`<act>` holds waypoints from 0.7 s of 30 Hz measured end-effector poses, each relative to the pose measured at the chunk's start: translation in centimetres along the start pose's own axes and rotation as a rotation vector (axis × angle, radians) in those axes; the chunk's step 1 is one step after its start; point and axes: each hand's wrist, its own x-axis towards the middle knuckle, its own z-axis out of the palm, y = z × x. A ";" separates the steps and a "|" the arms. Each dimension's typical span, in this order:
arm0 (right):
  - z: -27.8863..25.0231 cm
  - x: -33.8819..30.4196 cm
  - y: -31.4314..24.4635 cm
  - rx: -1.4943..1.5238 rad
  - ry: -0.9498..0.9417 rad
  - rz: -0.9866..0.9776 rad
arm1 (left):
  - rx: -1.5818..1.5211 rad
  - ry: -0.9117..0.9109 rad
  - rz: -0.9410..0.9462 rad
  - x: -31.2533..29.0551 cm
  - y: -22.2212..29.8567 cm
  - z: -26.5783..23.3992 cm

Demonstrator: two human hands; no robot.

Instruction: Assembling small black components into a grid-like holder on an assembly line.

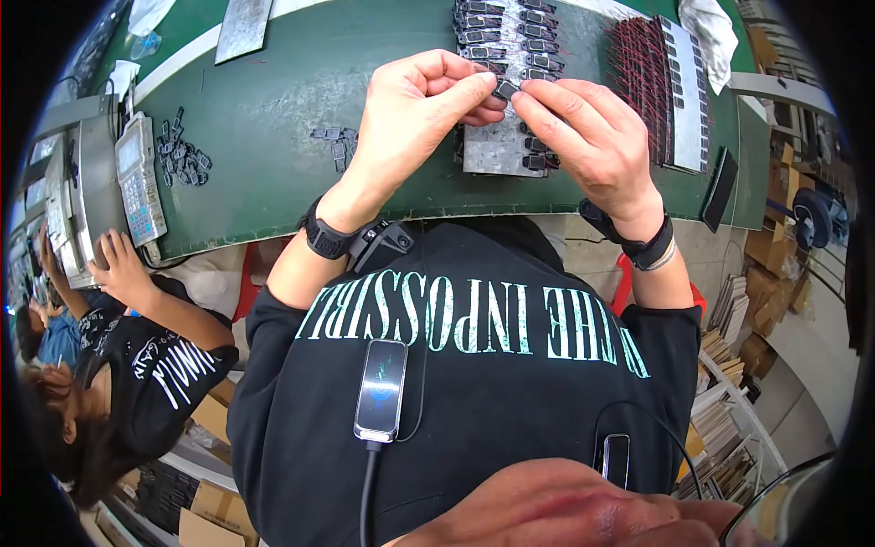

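Note:
Between my two hands is a small black rectangular part [506, 89] with a grey face, possibly a tiny speaker. My left hand [415, 114] pinches its left side with thumb and fingers. Thumb and forefinger of my right hand [588, 137] close on the other side. Below them lies a metal plate [492, 153] carrying two columns of similar black parts [480, 36] with thin dark red wires; my hands hide its middle. Loose black parts [339, 146] lie beside my left wrist.
A second plate [684, 100] at the right bears black parts and many red and black wires [635, 68]. Further left on the green table [264, 118] are a heap of black parts [182, 155], a keypad device [138, 178] and a bare metal plate [243, 29]. A co-worker's hand [123, 273] is at far left.

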 end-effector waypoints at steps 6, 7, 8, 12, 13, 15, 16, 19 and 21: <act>-0.4 -0.3 0.8 0.006 -0.028 -0.061 | 0.012 -0.054 -0.043 0.2 0.1 -0.1; -0.4 -0.4 0.9 0.012 -0.032 -0.073 | 0.011 -0.053 -0.043 0.3 0.1 -0.1; -0.5 -0.4 1.0 0.017 -0.037 -0.085 | 0.015 -0.060 -0.051 0.3 0.1 -0.1; -0.4 -0.5 1.0 0.017 -0.032 -0.106 | 0.021 -0.071 -0.066 0.3 0.1 0.0; -0.4 -0.5 0.9 0.014 -0.026 -0.109 | 0.022 -0.071 -0.065 0.3 0.0 0.0; -0.2 -0.6 0.9 0.010 -0.023 -0.119 | 0.023 -0.070 -0.064 0.3 0.0 0.1; -0.2 -0.7 1.0 0.007 -0.018 -0.128 | 0.027 -0.070 -0.068 0.2 0.1 0.1; -0.2 -0.8 1.1 0.008 -0.016 -0.142 | 0.037 -0.071 -0.077 0.1 0.1 0.2; -0.3 -0.9 1.3 0.020 -0.022 -0.153 | 0.038 -0.074 -0.076 0.1 0.1 0.2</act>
